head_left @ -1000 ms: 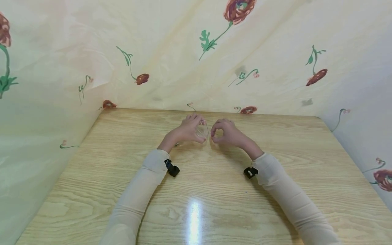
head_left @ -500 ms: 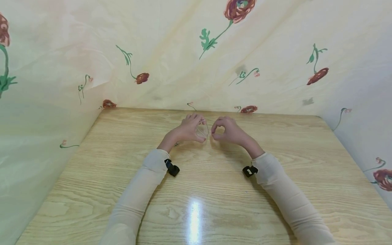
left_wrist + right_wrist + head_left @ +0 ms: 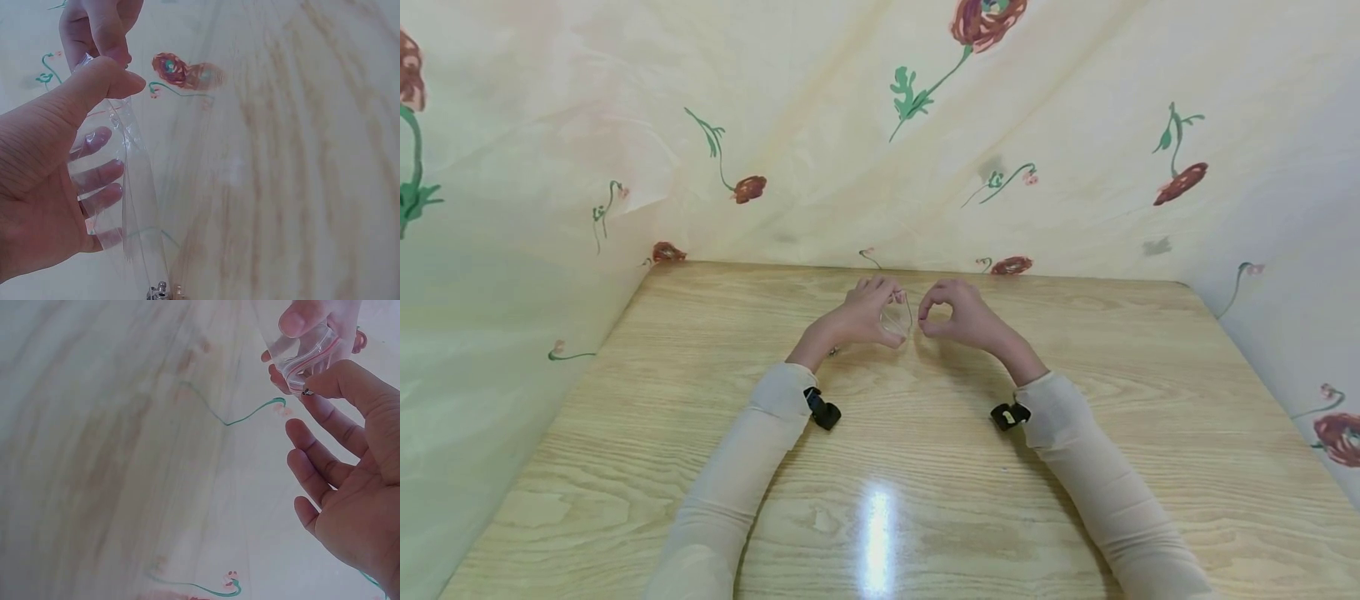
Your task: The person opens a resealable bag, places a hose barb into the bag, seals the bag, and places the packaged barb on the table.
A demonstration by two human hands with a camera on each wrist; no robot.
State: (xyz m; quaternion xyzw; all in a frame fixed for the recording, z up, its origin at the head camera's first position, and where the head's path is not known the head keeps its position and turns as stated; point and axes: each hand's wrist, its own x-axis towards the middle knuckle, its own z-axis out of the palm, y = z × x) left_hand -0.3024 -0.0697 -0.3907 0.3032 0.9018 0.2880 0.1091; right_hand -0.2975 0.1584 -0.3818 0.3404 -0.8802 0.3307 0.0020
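Observation:
My left hand [image 3: 856, 315] holds a clear zip-lock bag [image 3: 314, 356], its thumb and fingers spread around the bag's mouth. A red zip line shows near that rim in the right wrist view. My right hand [image 3: 972, 317] is just right of the bag, thumb and forefinger meeting in a ring. Between those fingertips sits a small dark shiny piece [image 3: 307, 392], too tiny to identify, close to the bag's edge. Several small metal pieces [image 3: 160, 291] lie low in the left wrist view, by the bag's lower end; whether they are inside it I cannot tell.
Both hands are over the far part of a pale wood-grain table [image 3: 880, 433]. Flower-printed cloth [image 3: 820, 125] rises along its back and sides. Black wrist straps [image 3: 823, 412] sit at both cuffs. A bright light reflection lies on the table's near part.
My right hand has shifted very slightly away from me and to the right, its fingers still pinched. The left hand and the bag hold nearly the same place.

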